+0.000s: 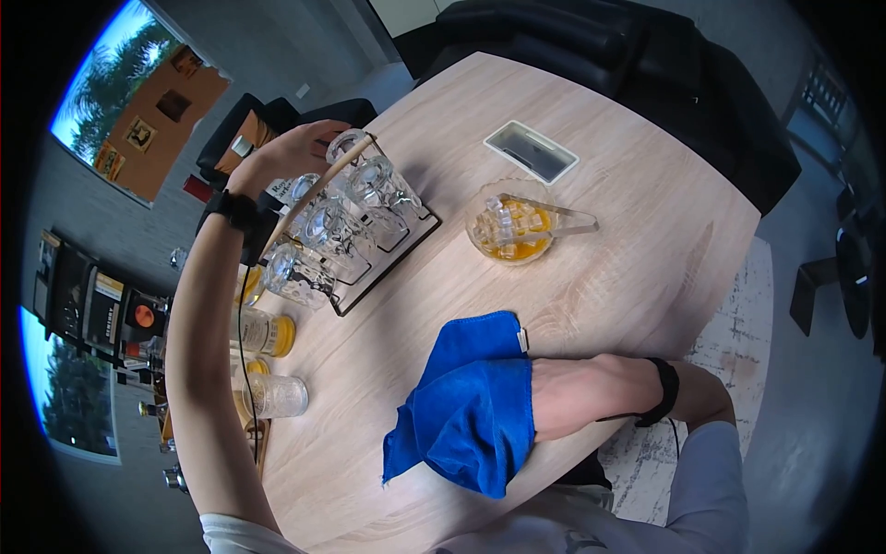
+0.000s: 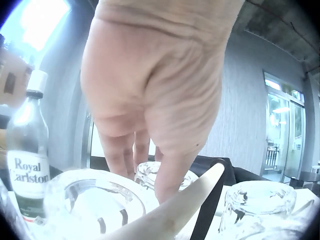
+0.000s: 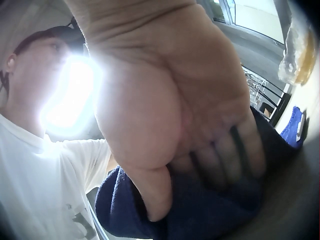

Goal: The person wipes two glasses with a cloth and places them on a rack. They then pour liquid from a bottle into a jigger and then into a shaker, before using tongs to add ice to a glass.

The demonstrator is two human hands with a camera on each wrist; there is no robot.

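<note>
At the far end of the wire rack point(image 1: 388, 261), my left hand point(image 1: 291, 155) reaches down to an upturned clear glass point(image 1: 351, 145). From the left wrist view, the thumb of this hand point(image 2: 155, 95) lies on one side of that glass point(image 2: 145, 172), the other fingers across from it; fingertips are partly hidden. A blue cloth point(image 1: 475, 415) drapes over the fingers of my right hand point(image 1: 591, 392) near the table's front edge. Seen from the right wrist, that hand point(image 3: 170, 100) has its fingers extended into the cloth point(image 3: 210, 215), thumb apart, tips partly covered.
More glasses point(image 1: 332, 231) stand upturned in the rack under its wooden handle point(image 1: 318, 198). A glass bowl point(image 1: 512, 249) holds ice, yellow liquid and tongs. Jars point(image 1: 277, 335), a frosted glass point(image 1: 281, 397) and a labelled bottle point(image 2: 30, 165) stand at the left. A grey-windowed panel point(image 1: 532, 152) is set in the table.
</note>
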